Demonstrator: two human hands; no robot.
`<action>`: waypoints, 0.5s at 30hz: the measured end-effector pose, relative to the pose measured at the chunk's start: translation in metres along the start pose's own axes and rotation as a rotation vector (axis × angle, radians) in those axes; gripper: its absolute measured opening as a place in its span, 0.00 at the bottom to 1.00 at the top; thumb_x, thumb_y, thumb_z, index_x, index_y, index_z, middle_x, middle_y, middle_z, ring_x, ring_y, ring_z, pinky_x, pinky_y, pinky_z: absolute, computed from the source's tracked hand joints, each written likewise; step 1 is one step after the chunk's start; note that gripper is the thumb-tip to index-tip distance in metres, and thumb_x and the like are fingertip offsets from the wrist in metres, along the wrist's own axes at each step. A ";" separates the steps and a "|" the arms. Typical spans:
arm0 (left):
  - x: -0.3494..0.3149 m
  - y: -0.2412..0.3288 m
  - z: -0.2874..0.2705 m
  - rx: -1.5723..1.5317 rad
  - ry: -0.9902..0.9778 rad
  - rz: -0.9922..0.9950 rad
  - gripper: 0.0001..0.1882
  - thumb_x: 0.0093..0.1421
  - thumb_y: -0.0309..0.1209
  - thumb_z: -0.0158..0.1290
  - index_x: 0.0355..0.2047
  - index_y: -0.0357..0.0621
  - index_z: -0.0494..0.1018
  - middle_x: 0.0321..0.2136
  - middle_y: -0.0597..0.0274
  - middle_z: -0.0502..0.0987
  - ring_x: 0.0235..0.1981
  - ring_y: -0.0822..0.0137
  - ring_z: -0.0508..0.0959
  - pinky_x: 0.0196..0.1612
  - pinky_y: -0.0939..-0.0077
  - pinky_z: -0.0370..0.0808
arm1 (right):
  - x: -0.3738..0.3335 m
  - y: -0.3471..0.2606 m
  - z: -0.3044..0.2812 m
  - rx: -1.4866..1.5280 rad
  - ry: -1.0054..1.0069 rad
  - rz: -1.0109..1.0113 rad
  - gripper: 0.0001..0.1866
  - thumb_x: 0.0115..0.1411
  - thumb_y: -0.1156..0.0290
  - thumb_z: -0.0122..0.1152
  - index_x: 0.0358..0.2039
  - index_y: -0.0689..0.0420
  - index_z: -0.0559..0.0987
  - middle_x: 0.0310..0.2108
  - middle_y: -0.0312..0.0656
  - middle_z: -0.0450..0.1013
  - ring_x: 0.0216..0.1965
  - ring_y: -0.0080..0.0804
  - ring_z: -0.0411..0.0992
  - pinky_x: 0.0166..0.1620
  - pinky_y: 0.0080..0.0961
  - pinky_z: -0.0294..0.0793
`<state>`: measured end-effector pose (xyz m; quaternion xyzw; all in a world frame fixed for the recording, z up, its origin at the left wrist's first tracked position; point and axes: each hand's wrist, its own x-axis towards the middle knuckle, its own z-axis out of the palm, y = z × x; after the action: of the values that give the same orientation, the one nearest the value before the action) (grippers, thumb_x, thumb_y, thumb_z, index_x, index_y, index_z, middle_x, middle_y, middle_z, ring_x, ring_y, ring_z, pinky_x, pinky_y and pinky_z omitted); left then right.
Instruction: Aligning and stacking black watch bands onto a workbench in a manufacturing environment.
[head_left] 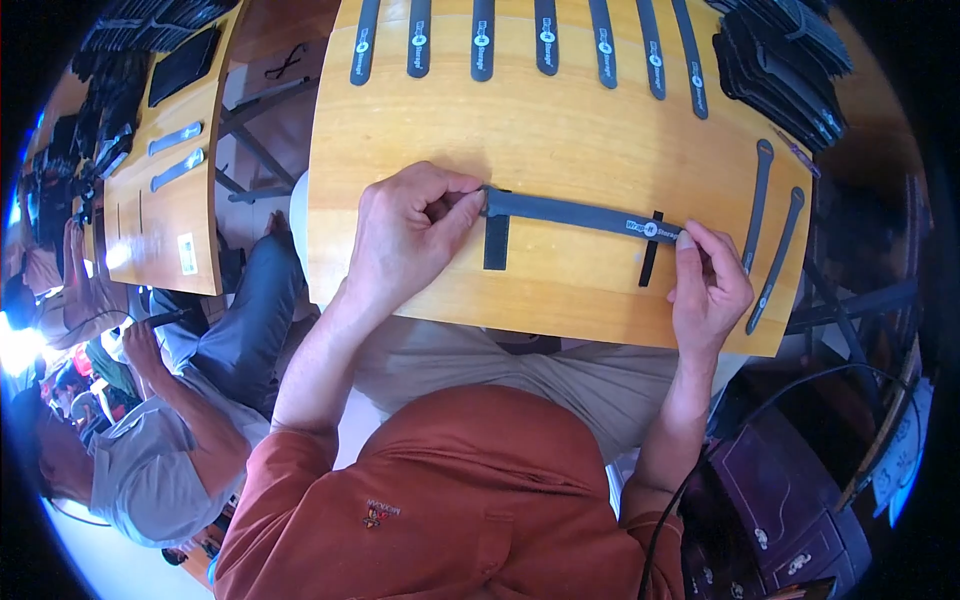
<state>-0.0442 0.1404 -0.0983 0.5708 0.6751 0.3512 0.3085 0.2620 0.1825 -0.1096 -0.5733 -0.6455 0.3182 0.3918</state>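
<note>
Long dark grey strap (575, 213), flat across the wooden tabletop, white round label near its right end, each end pinched

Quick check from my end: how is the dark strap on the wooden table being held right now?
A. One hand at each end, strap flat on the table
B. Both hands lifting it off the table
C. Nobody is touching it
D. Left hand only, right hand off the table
A: the left hand pinches one end of the strap and the right hand presses the other, with the strap flat on the table.

One head-worn fisheye view looks steeply down from close above the table (560, 150), which fills the upper middle; the wearer's torso lies below it, a neighbouring bench left.
</note>
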 end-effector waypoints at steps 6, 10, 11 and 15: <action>-0.001 0.000 0.001 -0.025 -0.008 -0.030 0.05 0.61 0.23 0.64 0.37 0.34 0.83 0.27 0.62 0.81 0.26 0.77 0.77 0.30 0.81 0.73 | 0.000 0.001 0.001 0.000 0.006 0.013 0.07 0.63 0.82 0.64 0.42 0.68 0.83 0.34 0.42 0.79 0.32 0.21 0.75 0.34 0.16 0.72; -0.001 0.002 0.001 -0.018 -0.005 -0.024 0.05 0.61 0.23 0.64 0.37 0.34 0.83 0.26 0.62 0.80 0.25 0.77 0.77 0.29 0.81 0.72 | 0.000 0.001 0.002 0.000 0.011 0.004 0.07 0.63 0.82 0.64 0.41 0.68 0.84 0.34 0.42 0.80 0.32 0.21 0.75 0.34 0.16 0.72; -0.001 0.002 0.001 -0.021 -0.004 -0.028 0.05 0.61 0.23 0.64 0.37 0.34 0.83 0.26 0.62 0.80 0.25 0.77 0.76 0.29 0.81 0.72 | 0.000 0.000 0.002 -0.008 0.011 0.002 0.07 0.63 0.82 0.64 0.41 0.68 0.84 0.34 0.42 0.80 0.32 0.21 0.75 0.34 0.16 0.72; 0.000 0.006 0.001 -0.001 -0.002 -0.023 0.05 0.61 0.23 0.64 0.37 0.34 0.83 0.26 0.63 0.79 0.25 0.77 0.76 0.29 0.81 0.72 | 0.001 0.001 0.002 -0.030 0.012 -0.001 0.07 0.63 0.82 0.64 0.41 0.68 0.84 0.33 0.42 0.79 0.31 0.21 0.75 0.32 0.16 0.72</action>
<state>-0.0405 0.1411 -0.0940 0.5633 0.6811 0.3474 0.3133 0.2605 0.1835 -0.1111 -0.5805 -0.6482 0.3047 0.3873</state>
